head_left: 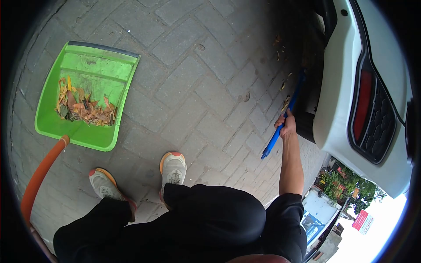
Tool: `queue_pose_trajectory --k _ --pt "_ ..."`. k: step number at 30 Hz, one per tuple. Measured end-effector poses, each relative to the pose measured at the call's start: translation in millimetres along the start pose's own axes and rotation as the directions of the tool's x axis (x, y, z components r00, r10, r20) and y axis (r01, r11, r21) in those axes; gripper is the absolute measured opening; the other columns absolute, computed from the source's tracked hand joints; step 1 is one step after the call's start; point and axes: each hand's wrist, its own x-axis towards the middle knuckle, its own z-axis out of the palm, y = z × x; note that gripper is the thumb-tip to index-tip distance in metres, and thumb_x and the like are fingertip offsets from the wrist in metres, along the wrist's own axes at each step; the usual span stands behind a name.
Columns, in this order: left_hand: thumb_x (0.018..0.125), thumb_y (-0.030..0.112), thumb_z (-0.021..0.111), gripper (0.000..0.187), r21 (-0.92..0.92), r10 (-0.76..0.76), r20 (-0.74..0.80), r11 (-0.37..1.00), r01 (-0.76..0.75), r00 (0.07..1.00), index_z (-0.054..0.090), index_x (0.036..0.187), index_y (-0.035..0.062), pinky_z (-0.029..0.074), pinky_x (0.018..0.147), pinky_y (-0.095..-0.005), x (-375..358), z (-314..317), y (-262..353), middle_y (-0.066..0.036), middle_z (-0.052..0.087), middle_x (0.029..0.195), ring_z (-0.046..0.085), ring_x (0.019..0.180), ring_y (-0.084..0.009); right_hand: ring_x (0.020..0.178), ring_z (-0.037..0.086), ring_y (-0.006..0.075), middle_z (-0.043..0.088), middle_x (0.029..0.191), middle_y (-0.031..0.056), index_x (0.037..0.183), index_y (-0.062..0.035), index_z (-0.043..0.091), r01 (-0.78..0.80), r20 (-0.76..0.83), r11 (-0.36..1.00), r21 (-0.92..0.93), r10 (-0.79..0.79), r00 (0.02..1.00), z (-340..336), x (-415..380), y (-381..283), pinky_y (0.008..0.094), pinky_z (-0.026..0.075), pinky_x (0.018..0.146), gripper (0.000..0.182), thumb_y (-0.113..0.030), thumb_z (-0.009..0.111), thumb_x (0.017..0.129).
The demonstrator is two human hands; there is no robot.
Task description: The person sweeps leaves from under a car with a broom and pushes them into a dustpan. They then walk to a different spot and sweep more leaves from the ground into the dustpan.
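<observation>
My right hand is closed around a blue pole, whose far part runs into the shadow beneath a white car. A few dry leaves lie on the paving beside the pole. On the left, a green dustpan holds a heap of brown and yellow leaves. Its orange handle runs down to the lower left edge. My left hand does not show.
Grey paving bricks cover the ground. My two light shoes stand below the dustpan and to its right. Plants and a red and white sign appear at the lower right, beyond the car.
</observation>
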Motion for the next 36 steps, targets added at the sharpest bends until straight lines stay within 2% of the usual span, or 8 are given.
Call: queue_pose_trajectory --k 7,8,11,17,19,23,32,36 --pt "0.092 0.036 0.047 0.049 0.076 -0.069 0.217 0.996 0.053 0.974 0.05 0.121 -0.0027 0.041 0.064 -0.0317 -5 -41 17 -0.009 0.053 0.081 0.047 0.072 -0.0186 0.04 0.035 0.0094 0.037 0.054 -0.0025 0.079 -0.0082 0.042 0.061 0.059 0.989 -0.135 -0.054 0.997 41 39 -54 0.025 0.031 0.039 0.041 -0.043 0.034 0.098" --pt "0.09 0.036 0.049 0.049 0.033 -0.147 0.338 0.989 0.144 0.93 0.051 0.12 -0.0034 0.043 0.071 -0.0345 1 -52 21 -0.011 0.054 0.081 0.05 0.077 -0.0212 0.04 0.035 0.0094 0.037 0.054 -0.0022 0.078 -0.0085 0.041 0.076 0.038 0.978 -0.197 -0.069 0.997 33 30 -35 0.025 0.03 0.038 0.041 -0.044 0.034 0.098" --pt "0.097 0.037 0.043 0.048 0.197 0.172 -0.222 0.972 -0.129 0.96 0.048 0.123 -0.0022 0.037 0.053 -0.026 -9 17 -17 -0.004 0.049 0.078 0.041 0.062 -0.0137 0.039 0.034 0.0105 0.035 0.053 -0.0011 0.076 -0.0085 0.039 0.126 -0.004 0.918 -0.377 -0.138 0.99 -12 -22 47 0.0253 0.031 0.036 0.046 -0.049 0.034 0.097" --pt "0.096 0.031 0.047 0.043 0.091 -0.08 0.145 0.994 0.068 0.986 0.049 0.118 -0.0052 0.035 0.058 -0.0271 24 1 -13 -0.002 0.045 0.074 0.038 0.063 -0.0133 0.035 0.033 0.0133 0.035 0.048 0.0016 0.072 -0.0072 0.042 0.105 -0.234 0.91 -0.402 -0.213 0.949 -142 -181 262 0.0274 0.026 0.033 0.053 -0.056 0.04 0.093" --pt "0.096 0.03 0.047 0.04 -0.467 -0.237 -0.105 0.869 0.163 0.966 0.049 0.115 -0.0046 0.033 0.057 -0.0272 23 26 -20 -0.002 0.043 0.073 0.037 0.063 -0.013 0.036 0.032 0.0122 0.034 0.048 0.001 0.072 -0.0082 0.042 0.103 -0.383 0.912 -0.396 -0.267 0.884 -152 -205 307 0.0265 0.025 0.034 0.053 -0.057 0.041 0.092" --pt "0.096 0.03 0.046 0.036 0.048 -0.193 0.259 0.981 0.187 0.946 0.05 0.11 -0.0034 0.031 0.056 -0.0267 35 14 -27 -0.001 0.039 0.071 0.036 0.063 -0.0126 0.037 0.029 0.0099 0.033 0.049 -0.0002 0.072 -0.0103 0.042 0.133 -0.25 0.979 -0.154 -0.169 0.953 -110 -211 244 0.0247 0.024 0.035 0.053 -0.059 0.043 0.091" --pt "0.095 0.03 0.047 0.042 0.05 -0.021 0.101 0.999 0.016 0.995 0.048 0.119 -0.0049 0.034 0.061 -0.0277 16 -11 -8 -0.001 0.041 0.072 0.038 0.064 -0.0136 0.038 0.029 0.0083 0.033 0.051 -0.0028 0.073 -0.0122 0.04 0.292 -0.179 0.921 -0.259 -0.343 0.922 -33 14 15 0.0231 0.025 0.035 0.047 -0.055 0.038 0.094" --pt "0.095 0.028 0.047 0.042 -0.023 -0.044 0.077 0.999 0.045 0.996 0.048 0.12 -0.0048 0.036 0.064 -0.0289 9 -18 -7 -0.001 0.041 0.072 0.037 0.065 -0.0137 0.037 0.031 0.0097 0.032 0.051 -0.0026 0.071 -0.0127 0.037 0.051 -0.014 0.976 -0.213 -0.056 0.998 4 56 -75 0.0246 0.029 0.037 0.047 -0.053 0.033 0.096"
